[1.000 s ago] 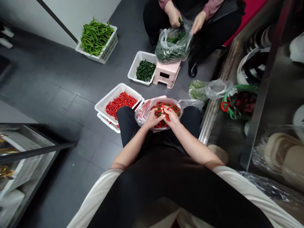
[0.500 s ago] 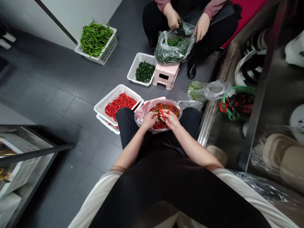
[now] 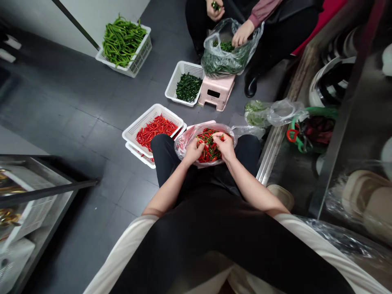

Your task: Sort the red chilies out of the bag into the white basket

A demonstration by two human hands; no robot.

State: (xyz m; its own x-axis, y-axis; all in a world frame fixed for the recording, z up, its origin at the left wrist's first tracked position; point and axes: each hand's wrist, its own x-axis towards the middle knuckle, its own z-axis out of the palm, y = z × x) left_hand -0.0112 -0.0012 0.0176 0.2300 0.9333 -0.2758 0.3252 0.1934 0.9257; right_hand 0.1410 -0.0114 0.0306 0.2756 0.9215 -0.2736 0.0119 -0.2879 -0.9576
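Observation:
A clear plastic bag (image 3: 181,149) stands open between my knees, full of red chili peppers (image 3: 211,152) with green stems. At its left side, my left hand (image 3: 192,152) is closed, with red chili showing at its fingertips. My right hand (image 3: 226,147) is over the right part of the bag, thumb and fingers pinched together. What lies in that pinch is too small to make out. To the left, a white basket (image 3: 130,134) holds loose red chilies (image 3: 155,130) and is stacked on another white basket.
Across from me, a person's hand (image 3: 241,33) reaches into a bag of green chilies (image 3: 223,65) on a pink stool (image 3: 218,92). Baskets of dark green chilies (image 3: 188,87) and long green beans (image 3: 122,41) stand on the floor. A metal shelf (image 3: 332,163) borders the right.
My hands have moved apart; the right has shifted right and the red chili formerly between them is no longer there. The other person's left-side hand has lifted away from their bag, holding green chilies.

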